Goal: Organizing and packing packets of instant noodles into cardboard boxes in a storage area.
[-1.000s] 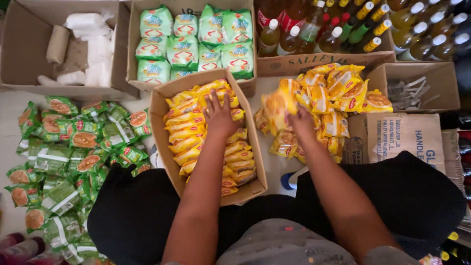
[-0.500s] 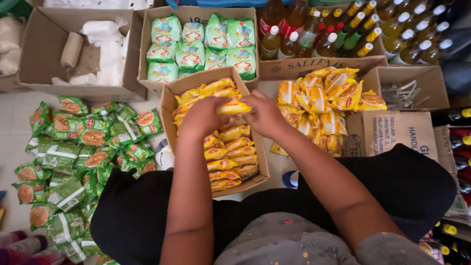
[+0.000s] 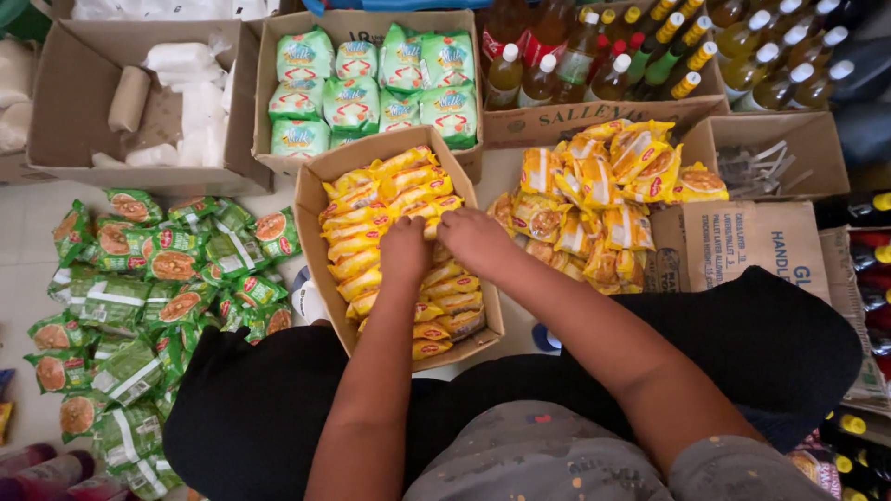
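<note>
Two hands in the box at once. The left hand [image 3: 406,250] and the right hand [image 3: 476,239] sit almost knuckle to knuckle over the middle of the cardboard box [image 3: 316,218], fingers curled down onto the yellow packets [image 3: 367,237] stacked inside. Whether either hand has a packet pinched I cannot tell; the fingertips are tucked under, out of sight. The left is pressing flat on the stack, palm down. The right comes in from the side, its fingers bent toward the same spot between the two columns.

The box lies tilted, its long axis running away from the person and a little leftward, and the packets lie across it in two rows. So the packets sit straight under both grips, left hand a shade nearer the box's centre.

Beyond the right hand, a loose pile of yellow packets [image 3: 603,195] spills on the floor, near the box's right wall. To the left, green packets [image 3: 167,269] are strewn about. Farther off, a carton of pale green packs [image 3: 371,88], and bottles [image 3: 613,56] at the back.
</note>
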